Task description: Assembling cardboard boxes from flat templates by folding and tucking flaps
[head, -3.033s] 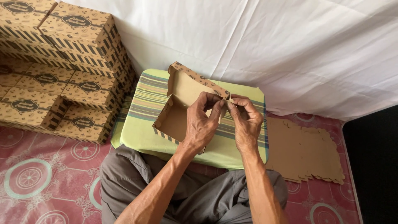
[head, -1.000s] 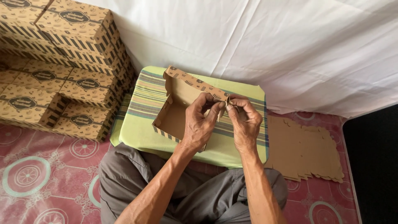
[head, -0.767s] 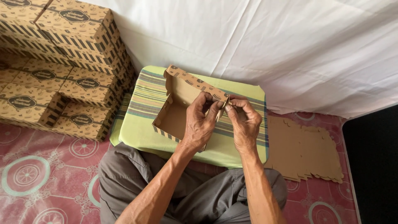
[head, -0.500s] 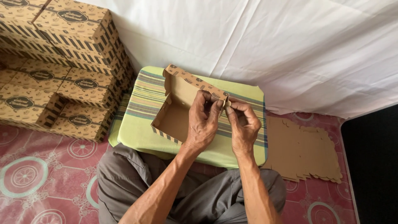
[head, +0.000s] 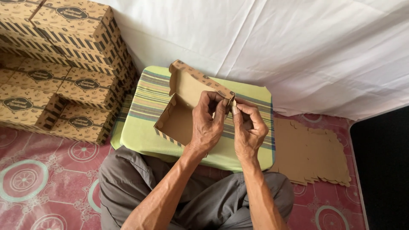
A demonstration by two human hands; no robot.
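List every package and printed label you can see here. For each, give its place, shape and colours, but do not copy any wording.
Half-folded box: on the striped green cushion, open brown tray with striped edge, pinched at its right corner by left hand and right hand.
Stacked boxes: left, flat brown rectangles with dark stripes.
Oval labels: on stacked box lids, dark with light print.
Flat blanks: right, on the floor, plain brown, scalloped edges.

support: cushion (head: 145,127) under the grip | on it: box (head: 179,117) at the grip | mat (head: 51,187): stack (head: 64,76) left, flats (head: 313,155) right
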